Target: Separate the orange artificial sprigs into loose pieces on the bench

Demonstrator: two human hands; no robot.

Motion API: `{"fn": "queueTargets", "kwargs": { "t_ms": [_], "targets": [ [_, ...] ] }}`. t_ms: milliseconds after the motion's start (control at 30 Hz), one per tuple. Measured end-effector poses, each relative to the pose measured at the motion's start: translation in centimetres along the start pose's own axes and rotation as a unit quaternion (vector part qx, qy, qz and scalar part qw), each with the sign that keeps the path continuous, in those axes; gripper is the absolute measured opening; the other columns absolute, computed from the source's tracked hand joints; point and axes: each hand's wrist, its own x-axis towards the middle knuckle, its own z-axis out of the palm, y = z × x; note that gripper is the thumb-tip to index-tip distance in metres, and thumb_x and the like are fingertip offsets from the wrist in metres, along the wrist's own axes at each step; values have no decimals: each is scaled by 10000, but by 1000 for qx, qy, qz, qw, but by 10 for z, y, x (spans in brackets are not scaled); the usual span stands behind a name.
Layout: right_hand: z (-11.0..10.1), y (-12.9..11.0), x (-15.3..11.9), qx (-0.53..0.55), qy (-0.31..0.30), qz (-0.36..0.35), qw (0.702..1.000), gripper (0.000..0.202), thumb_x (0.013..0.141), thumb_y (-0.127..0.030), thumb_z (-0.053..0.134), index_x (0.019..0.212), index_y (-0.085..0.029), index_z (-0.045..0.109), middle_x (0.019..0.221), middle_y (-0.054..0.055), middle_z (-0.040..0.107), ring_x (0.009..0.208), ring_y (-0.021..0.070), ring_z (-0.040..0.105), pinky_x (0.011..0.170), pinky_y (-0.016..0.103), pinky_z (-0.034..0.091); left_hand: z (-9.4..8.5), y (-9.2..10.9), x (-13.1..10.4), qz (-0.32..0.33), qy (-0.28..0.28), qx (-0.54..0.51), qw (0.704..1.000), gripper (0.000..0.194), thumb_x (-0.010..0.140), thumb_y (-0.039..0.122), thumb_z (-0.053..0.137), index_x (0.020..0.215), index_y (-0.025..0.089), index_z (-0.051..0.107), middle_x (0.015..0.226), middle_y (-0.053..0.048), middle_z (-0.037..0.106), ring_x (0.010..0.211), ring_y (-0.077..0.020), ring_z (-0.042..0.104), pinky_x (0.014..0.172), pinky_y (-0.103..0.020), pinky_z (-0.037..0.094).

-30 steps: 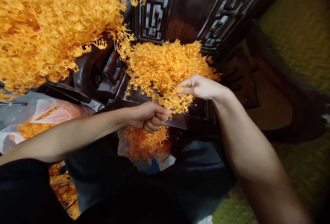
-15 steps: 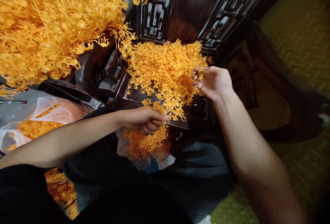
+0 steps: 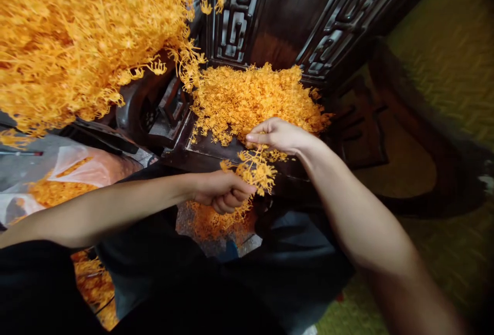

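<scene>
My left hand is closed in a pinch on the stem end of an orange plastic flower sprig, whose branched tips fan out above the thumb. Just beyond it my right hand reaches in from the right, palm down, thumb and fingers pressed together. Orange bits show at its fingertips, but what they grip is too small to make out. Behind that hand lies a heap of orange flower pieces on a dark wooden seat.
A large mass of orange sprigs fills the upper left, over a carved armrest. Lower left stands a whitish plastic bag with orange pieces inside. More orange sprigs lie below, between the legs. A carved chair back rises behind the heap.
My right hand has moved left and toward me, from the heap's right side to just above the sprig. My left hand stays pinched on the sprig, slightly lower in view.
</scene>
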Motion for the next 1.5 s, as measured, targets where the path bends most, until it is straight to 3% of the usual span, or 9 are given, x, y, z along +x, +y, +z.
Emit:
{"fn": "queueTargets", "kwargs": {
  "t_ms": [167,300,467,633,800,1033,1233,1333,1500],
  "targets": [
    [-29,17,14,14,166,17,986,476,689,-578,899,777,-137,743,562,-3,550,449,62,380,401,220,291,-3,8,-6,27,31,-3,999,516,989,436,519,580,231,282,505,85,150,406,-59,97,400,-237,45],
    [-63,34,9,143,376,-26,915,380,800,-475,846,737,-167,633,561,-23,508,434,64,373,380,199,266,0,-4,-11,-5,-7,20,1000,533,994,453,526,570,231,293,517,74,174,421,-66,112,413,-254,41],
    [-45,29,-19,266,204,-43,941,386,711,-411,917,881,-156,683,889,66,685,646,104,589,460,193,412,-6,-7,-20,62,15,29,998,536,1002,479,527,590,229,292,539,72,173,444,-70,122,429,-265,60],
    [15,4,-18,295,76,-10,952,435,805,-570,826,999,-196,719,645,-19,496,521,87,403,392,208,256,-5,0,-20,66,20,38,997,532,1000,490,528,595,225,306,543,70,183,451,-72,135,435,-268,70],
    [34,-2,-12,271,-28,29,962,583,794,-794,695,796,-212,657,595,12,528,537,135,510,445,258,412,7,2,-17,76,12,44,996,515,1019,459,487,594,218,325,535,69,191,446,-69,144,442,-256,80],
    [-11,15,-3,162,68,-86,981,644,690,-706,851,619,-196,465,476,-76,369,388,35,272,386,200,194,9,16,-22,165,9,-1,986,524,1032,425,435,578,216,279,490,76,134,404,-68,121,417,-244,89],
    [-65,28,-24,184,283,-160,928,531,790,-642,804,645,-216,523,579,-27,457,460,74,367,411,231,218,7,1,-25,90,-55,36,994,563,1017,479,498,571,218,275,545,67,161,440,-70,132,436,-272,73],
    [-50,18,-46,125,249,-133,951,335,850,-522,791,985,-218,749,763,31,627,549,111,485,456,259,284,-2,-8,-24,45,-38,43,997,551,1000,536,512,597,228,297,563,66,172,455,-77,116,434,-280,48],
    [15,-19,-55,-105,91,-175,975,452,927,-554,694,1205,-207,773,751,28,629,631,154,543,606,299,402,-11,-13,-13,-25,37,75,996,524,955,576,563,627,234,337,556,73,201,443,-71,127,419,-261,58]
  ]
}}
